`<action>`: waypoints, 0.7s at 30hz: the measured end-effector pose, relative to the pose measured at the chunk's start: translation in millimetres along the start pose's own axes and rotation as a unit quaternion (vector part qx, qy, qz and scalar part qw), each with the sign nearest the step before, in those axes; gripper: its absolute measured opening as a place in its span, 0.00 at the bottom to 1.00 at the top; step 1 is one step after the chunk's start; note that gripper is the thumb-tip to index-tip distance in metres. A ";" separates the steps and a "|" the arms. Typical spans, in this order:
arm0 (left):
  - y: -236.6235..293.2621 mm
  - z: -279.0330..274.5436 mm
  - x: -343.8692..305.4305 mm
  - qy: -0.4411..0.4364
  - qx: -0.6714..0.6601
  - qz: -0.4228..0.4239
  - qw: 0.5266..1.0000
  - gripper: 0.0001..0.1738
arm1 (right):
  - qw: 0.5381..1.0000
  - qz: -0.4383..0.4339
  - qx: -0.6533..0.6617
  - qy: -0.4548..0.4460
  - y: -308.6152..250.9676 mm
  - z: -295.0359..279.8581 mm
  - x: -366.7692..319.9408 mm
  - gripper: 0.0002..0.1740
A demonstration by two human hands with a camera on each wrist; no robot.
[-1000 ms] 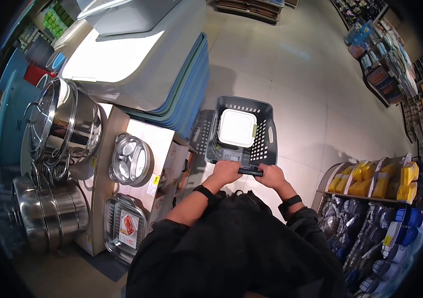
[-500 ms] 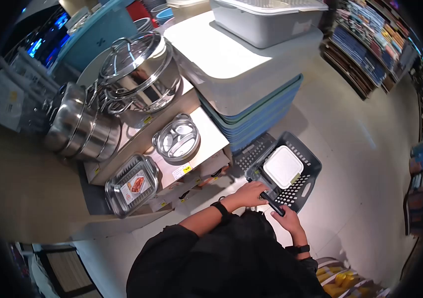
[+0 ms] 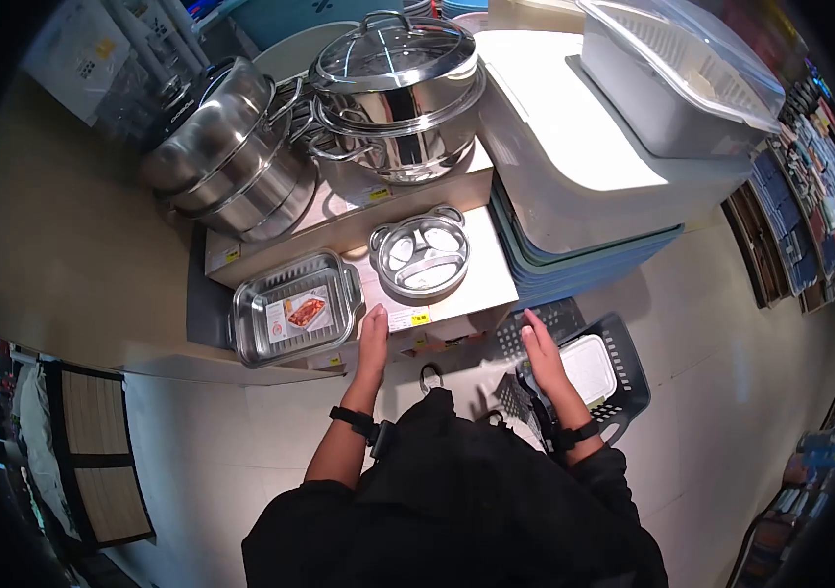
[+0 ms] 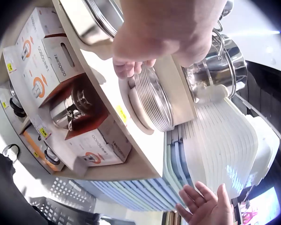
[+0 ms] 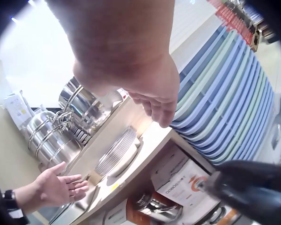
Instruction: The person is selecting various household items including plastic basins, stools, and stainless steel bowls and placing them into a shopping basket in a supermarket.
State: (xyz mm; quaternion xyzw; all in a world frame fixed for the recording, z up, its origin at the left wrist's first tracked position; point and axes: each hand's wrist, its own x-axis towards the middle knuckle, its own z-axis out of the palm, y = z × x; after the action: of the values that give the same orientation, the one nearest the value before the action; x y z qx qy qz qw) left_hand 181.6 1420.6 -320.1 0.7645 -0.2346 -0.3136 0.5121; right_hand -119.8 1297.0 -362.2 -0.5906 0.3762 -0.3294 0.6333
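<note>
A stack of round divided steel trays sits on the shelf, with a rectangular steel pan to its left. My left hand is held up, fingers extended, in front of the shelf edge between the two. My right hand is raised beside the basket, fingers extended, holding nothing. In the left wrist view the stack appears below my left hand. The basket stands on the floor by my right forearm, a white-lidded container inside it.
Lidded steel pots stand on the upper step, beside stacked steamers. Large tubs with blue rims are piled to the right, a grey bin on top. Boxes fill the shelf below. Another display stands farther right.
Both hands have let go of the basket handle and risen apart toward the shelf. The view has turned left to face the steel cookware, leaving the basket at the lower right.
</note>
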 end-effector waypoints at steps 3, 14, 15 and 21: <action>4.9 -4.1 27.5 0.028 -0.075 -0.018 0.997 0.38 | 1.000 -0.012 0.004 0.005 3.0 24.3 42.6 0.33; 22.4 26.7 137.8 0.056 -0.206 -0.021 0.977 0.41 | 0.996 0.042 0.001 0.076 -7.3 82.9 152.8 0.35; 25.5 27.5 139.4 0.058 -0.240 -0.022 0.969 0.38 | 0.996 0.044 0.016 0.072 -9.9 87.5 158.1 0.36; 46.2 38.4 137.8 0.084 -0.256 -0.008 0.963 0.25 | 0.992 0.057 0.096 0.052 -10.9 104.2 207.5 0.35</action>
State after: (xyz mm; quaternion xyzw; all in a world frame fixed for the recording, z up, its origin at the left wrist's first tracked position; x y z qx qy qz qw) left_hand 247.7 1285.6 -320.8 0.6335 -0.0967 -0.3016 0.7060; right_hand 74.5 1169.5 -367.5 -0.4870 0.4085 -0.3573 0.6843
